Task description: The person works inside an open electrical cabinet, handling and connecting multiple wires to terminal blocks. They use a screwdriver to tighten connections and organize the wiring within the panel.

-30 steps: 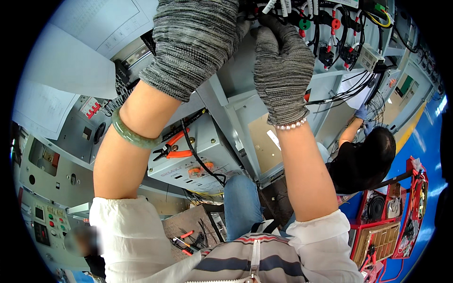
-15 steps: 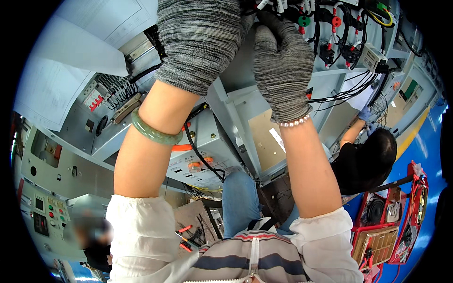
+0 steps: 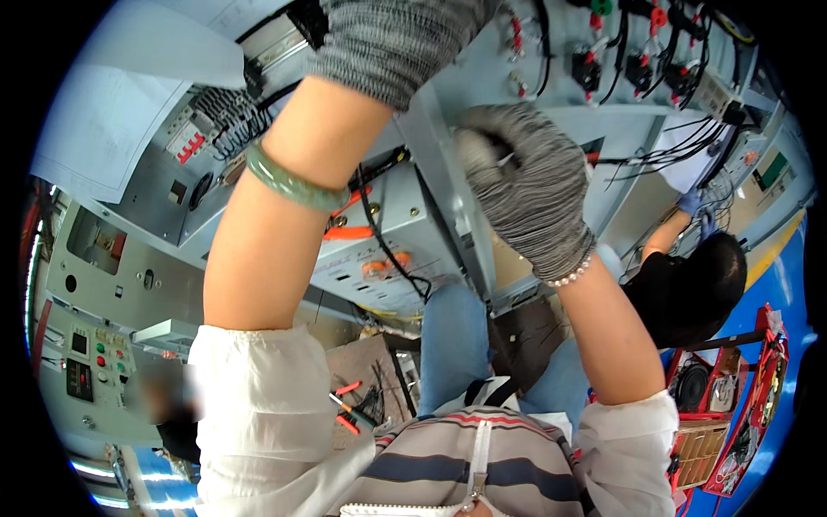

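The left hand (image 3: 401,43), in a grey knitted glove, reaches up to where I cannot tell the state of its fingers, while the gloved right hand (image 3: 521,185) has its fingers curled narrowly toward the thumb, and I cannot tell whether they hold something. Black terminal blocks (image 3: 586,73) with red-sleeved wires are mounted above the right hand, and orange-handled pliers (image 3: 349,233) lie partly hidden behind the left forearm, on a grey metal box (image 3: 418,233).
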A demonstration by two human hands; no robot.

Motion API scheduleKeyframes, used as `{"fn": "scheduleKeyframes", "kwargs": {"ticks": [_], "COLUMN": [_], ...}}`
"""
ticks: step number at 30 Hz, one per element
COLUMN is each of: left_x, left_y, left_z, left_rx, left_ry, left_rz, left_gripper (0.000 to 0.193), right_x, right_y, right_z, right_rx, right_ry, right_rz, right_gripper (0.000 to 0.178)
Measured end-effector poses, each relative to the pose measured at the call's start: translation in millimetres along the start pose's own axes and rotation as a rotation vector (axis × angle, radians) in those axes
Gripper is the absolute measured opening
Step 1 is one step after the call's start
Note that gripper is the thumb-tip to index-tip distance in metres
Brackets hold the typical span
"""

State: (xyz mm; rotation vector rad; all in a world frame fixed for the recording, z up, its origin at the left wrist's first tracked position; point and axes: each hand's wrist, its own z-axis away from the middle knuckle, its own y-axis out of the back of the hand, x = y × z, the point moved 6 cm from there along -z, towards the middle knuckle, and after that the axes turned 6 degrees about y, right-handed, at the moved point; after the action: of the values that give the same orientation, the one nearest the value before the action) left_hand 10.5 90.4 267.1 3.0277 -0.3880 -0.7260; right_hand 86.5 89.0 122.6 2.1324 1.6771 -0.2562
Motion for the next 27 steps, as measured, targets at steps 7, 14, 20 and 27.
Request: {"fn": "scheduleKeyframes", "kwargs": {"ticks": [7,14,20,27], "left_x": [-2,-2,1,-3], "left_y": [-8,-3,5,4], "left_z": [5,0,-6,0], "left_rx": [-0.076,-0.015,-0.144,-0.111], "left_ry": [-0.029,0.105,0.167,0.141], "left_rz": [-0.014,0.097,0.156,0.133], "left_gripper": [0.060,0.036,0.034,0.039], "right_x": [-14,14,-10,-5], "right_y": [-16,102,109,97], "right_z": [8,-49,-83,-87], "right_rx": [-0.042,0.496,0.439,0.438], "right_ry": [0.083,0.382,0.504,0.548], "right_rz": [0.067,0.563,0.875,0.974], "right_gripper": [0.015,0.037,0.080,0.104]}}
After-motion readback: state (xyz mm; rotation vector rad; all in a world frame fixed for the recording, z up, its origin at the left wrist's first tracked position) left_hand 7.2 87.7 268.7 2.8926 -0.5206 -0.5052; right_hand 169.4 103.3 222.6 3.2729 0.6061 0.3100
